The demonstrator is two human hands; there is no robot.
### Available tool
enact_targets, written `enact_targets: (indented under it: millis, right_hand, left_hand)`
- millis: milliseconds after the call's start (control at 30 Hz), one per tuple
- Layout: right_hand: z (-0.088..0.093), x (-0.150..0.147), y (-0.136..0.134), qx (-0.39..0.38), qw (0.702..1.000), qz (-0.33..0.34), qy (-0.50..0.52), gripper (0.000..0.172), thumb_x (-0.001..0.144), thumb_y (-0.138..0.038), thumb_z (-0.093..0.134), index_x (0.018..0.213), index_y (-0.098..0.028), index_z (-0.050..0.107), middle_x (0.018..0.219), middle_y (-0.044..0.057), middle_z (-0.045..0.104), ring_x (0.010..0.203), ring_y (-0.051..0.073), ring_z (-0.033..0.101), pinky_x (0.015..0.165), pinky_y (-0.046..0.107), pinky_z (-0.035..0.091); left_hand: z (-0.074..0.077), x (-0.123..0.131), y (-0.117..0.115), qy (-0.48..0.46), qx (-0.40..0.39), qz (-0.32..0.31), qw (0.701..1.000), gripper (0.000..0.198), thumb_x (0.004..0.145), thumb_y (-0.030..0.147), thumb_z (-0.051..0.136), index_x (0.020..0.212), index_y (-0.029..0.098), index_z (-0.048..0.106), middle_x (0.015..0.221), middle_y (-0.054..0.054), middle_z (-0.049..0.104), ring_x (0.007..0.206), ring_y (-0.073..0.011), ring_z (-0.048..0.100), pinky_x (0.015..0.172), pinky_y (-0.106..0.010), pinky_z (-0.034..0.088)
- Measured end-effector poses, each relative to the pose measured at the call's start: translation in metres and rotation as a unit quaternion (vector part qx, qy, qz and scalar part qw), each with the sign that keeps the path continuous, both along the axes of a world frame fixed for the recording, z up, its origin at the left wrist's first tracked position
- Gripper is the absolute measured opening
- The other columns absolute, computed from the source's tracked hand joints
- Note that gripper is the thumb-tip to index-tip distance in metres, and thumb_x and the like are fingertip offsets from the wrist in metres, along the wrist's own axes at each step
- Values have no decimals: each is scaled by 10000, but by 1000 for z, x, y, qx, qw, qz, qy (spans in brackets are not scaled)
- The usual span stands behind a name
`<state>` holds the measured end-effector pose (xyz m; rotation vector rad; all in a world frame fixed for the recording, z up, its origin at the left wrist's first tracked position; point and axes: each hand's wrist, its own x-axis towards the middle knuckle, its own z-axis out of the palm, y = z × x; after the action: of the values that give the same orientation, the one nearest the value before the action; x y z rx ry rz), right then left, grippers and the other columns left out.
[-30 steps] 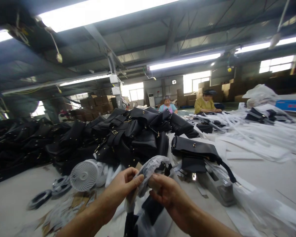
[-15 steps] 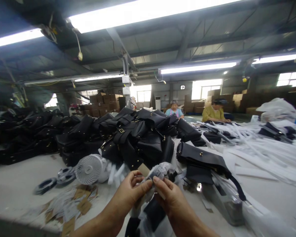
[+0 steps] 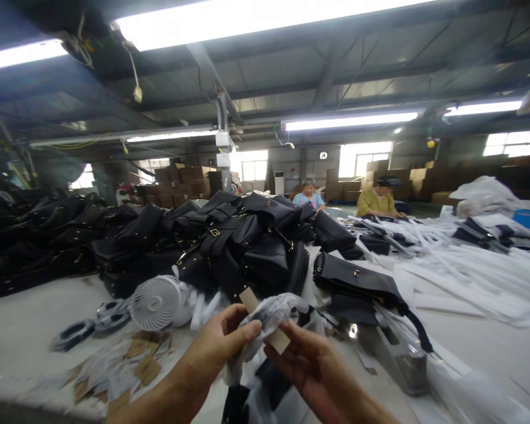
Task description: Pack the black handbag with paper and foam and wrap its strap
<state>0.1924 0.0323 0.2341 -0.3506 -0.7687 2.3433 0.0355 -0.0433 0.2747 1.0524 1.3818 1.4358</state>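
My left hand (image 3: 227,338) is closed on a bunched piece of clear plastic wrap (image 3: 274,312), thumb on top. A small beige card (image 3: 278,340) sits at the fingertips of my right hand (image 3: 302,353), which pinches it beside the wrap. Another beige piece (image 3: 248,299) sticks up behind the wrap; whether both are one card cannot be seen. Below my hands lies a black item partly covered in plastic (image 3: 274,380). A black bag with a flap (image 3: 362,280) rests to the right, over a grey tape dispenser (image 3: 400,356).
Black bags (image 3: 265,253) are piled across the table (image 3: 17,330). A white fan (image 3: 156,303), dark rings (image 3: 73,334) and scattered cards and packets (image 3: 110,371) lie at left. White strips (image 3: 459,253) cover the right. Two people (image 3: 308,197) (image 3: 377,200) sit beyond.
My hands have moved slightly apart. The beige card now shows at my right fingertips, and the plastic wrap has shifted left within my grip. The view has turned slightly.
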Motion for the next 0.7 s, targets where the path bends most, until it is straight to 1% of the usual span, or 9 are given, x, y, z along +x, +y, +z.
enact_targets:
  millis: [100, 167, 233, 300, 367, 433, 567, 633, 700]
  right_hand:
    - [-14, -4, -2, -15, 999, -10, 35, 361, 695, -216, 848, 1029, -117, 754, 1154, 100, 720, 1032, 195, 682, 1001, 289, 508]
    - [-22, -8, -2, -22, 998, -3, 61, 357, 696, -223, 856, 1027, -134, 757, 1158, 87, 720, 1052, 186, 680, 1004, 262, 505]
    - [-27, -11, -3, -35, 996, 1, 87, 331, 703, -245, 855, 1005, -146, 763, 1163, 80, 719, 1121, 195, 653, 1030, 261, 488]
    - [-28, -15, -6, -42, 994, -6, 96, 335, 683, -246, 869, 986, -150, 765, 1159, 86, 719, 1154, 203, 637, 1043, 260, 476]
    - [-29, -19, -10, -38, 995, -23, 87, 364, 649, -240, 891, 978, -150, 764, 1125, 93, 728, 1111, 196, 659, 1018, 236, 482]
    - [-27, -24, -16, -22, 996, -45, 79, 382, 631, -266, 904, 969, -154, 764, 1075, 94, 736, 1055, 193, 679, 989, 229, 491]
    - [-24, -35, -23, 21, 992, -103, 65, 373, 656, -398, 882, 932, -175, 767, 987, 94, 737, 1019, 242, 679, 954, 317, 513]
    - [-24, -38, -25, 30, 990, -132, 37, 407, 643, -443, 878, 923, -171, 764, 940, 98, 737, 977, 268, 681, 891, 354, 535]
    - [-25, -40, -26, 33, 986, -165, 0, 452, 602, -470, 893, 903, -162, 760, 884, 96, 734, 896, 267, 685, 803, 351, 549]
  left_hand:
    - [-3, -4, 1, -26, -15, -1, 1000, 489, 694, 494, 799, 1045, 175, 683, 993, -74, 731, 946, -243, 664, 818, -286, 499]
    - [-7, -8, 4, -41, -21, -16, 999, 540, 698, 508, 797, 1096, 166, 673, 979, -83, 736, 898, -236, 673, 804, -297, 504]
    - [-11, -12, 7, -54, -14, -34, 998, 575, 698, 520, 794, 1123, 155, 668, 975, -97, 738, 866, -238, 680, 795, -312, 510]
    - [-13, -13, 8, -65, -9, -42, 997, 600, 680, 525, 807, 1128, 148, 674, 965, -105, 742, 852, -246, 688, 789, -322, 515]
    - [-11, -10, 7, -66, -13, -40, 997, 606, 668, 529, 814, 1130, 159, 682, 967, -101, 745, 865, -254, 691, 804, -326, 519]
    - [-7, -4, 5, -50, -16, -27, 998, 569, 670, 528, 812, 1109, 183, 700, 994, -87, 747, 902, -256, 686, 836, -320, 519]
    - [0, 6, 1, -3, 0, -1, 1000, 487, 658, 511, 821, 1028, 207, 732, 1031, -71, 743, 958, -265, 665, 876, -314, 508]
    - [-1, 7, 0, 5, 11, -2, 1000, 489, 647, 501, 832, 1019, 200, 730, 1010, -74, 742, 970, -270, 660, 895, -323, 496]
    - [-5, 7, 1, 6, 18, -3, 1000, 482, 647, 494, 836, 1011, 198, 727, 982, -74, 739, 970, -272, 658, 894, -328, 491]
